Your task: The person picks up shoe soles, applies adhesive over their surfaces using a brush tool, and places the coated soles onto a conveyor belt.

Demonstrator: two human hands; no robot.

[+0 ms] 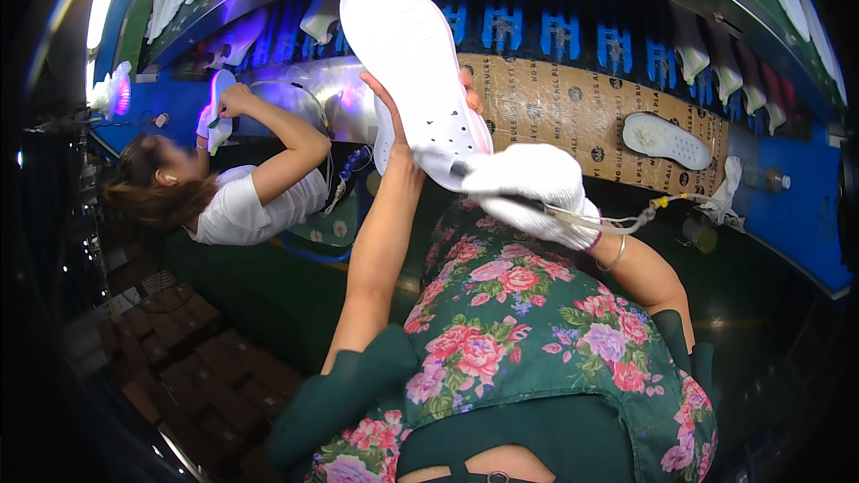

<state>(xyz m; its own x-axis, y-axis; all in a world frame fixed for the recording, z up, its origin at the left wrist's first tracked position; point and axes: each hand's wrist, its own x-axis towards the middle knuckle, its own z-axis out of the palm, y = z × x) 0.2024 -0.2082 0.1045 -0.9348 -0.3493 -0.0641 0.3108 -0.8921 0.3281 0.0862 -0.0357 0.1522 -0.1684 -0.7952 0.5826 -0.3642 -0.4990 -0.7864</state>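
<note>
My bare left hand [400,136] grips a large white shoe sole [403,45] from beneath, thumb on its left edge and fingertips on its right. The sole is held up at a tilt; small dark holes show in its lower end. Partly hidden behind it and my wrist is another white piece [383,139]. My right hand [537,181], in a white knitted glove, is closed around a slim tool [460,168] whose dark tip is at the sole's lower end. Blur hides the tool's exact kind. A thin clear tube [617,222] runs from the glove toward the right.
A second white sole [667,141] lies on the brown printed cardboard [537,107] covering the bench. Beyond stands a rack of blue holders [559,34] with pale shoe pieces. On the left, a co-worker [259,188] handles a sole under violet light. A bottle [771,181] lies at right.
</note>
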